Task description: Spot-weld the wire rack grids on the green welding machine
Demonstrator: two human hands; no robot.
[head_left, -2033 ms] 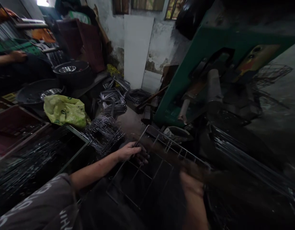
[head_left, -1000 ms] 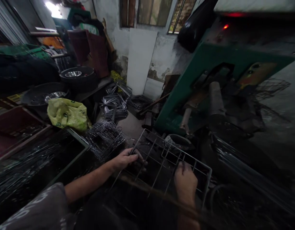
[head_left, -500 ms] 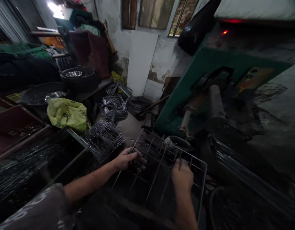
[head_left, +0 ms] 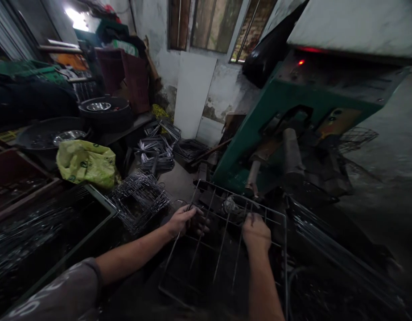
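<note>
I hold a rectangular wire grid frame (head_left: 226,263) flat in front of me, low in the head view. My left hand (head_left: 184,219) grips its left edge bar, fingers wrapped around the wire. My right hand (head_left: 256,232) is closed on wires near the frame's middle right. The far end of the frame lies close under the green machine (head_left: 279,107), by its metal rod (head_left: 253,176) and cylinder (head_left: 290,154).
A pile of wire frames (head_left: 139,198) lies left of my left hand, more stacks (head_left: 157,154) behind. A yellow plastic bag (head_left: 84,162), a dark tray of metal rods (head_left: 42,232) and black basins (head_left: 104,107) stand at left. Long rods (head_left: 329,245) lie at right.
My right hand came onto the wire frame and took hold of it. The frame has shifted forward toward the green machine and turned straighter; my left hand kept its grip.
</note>
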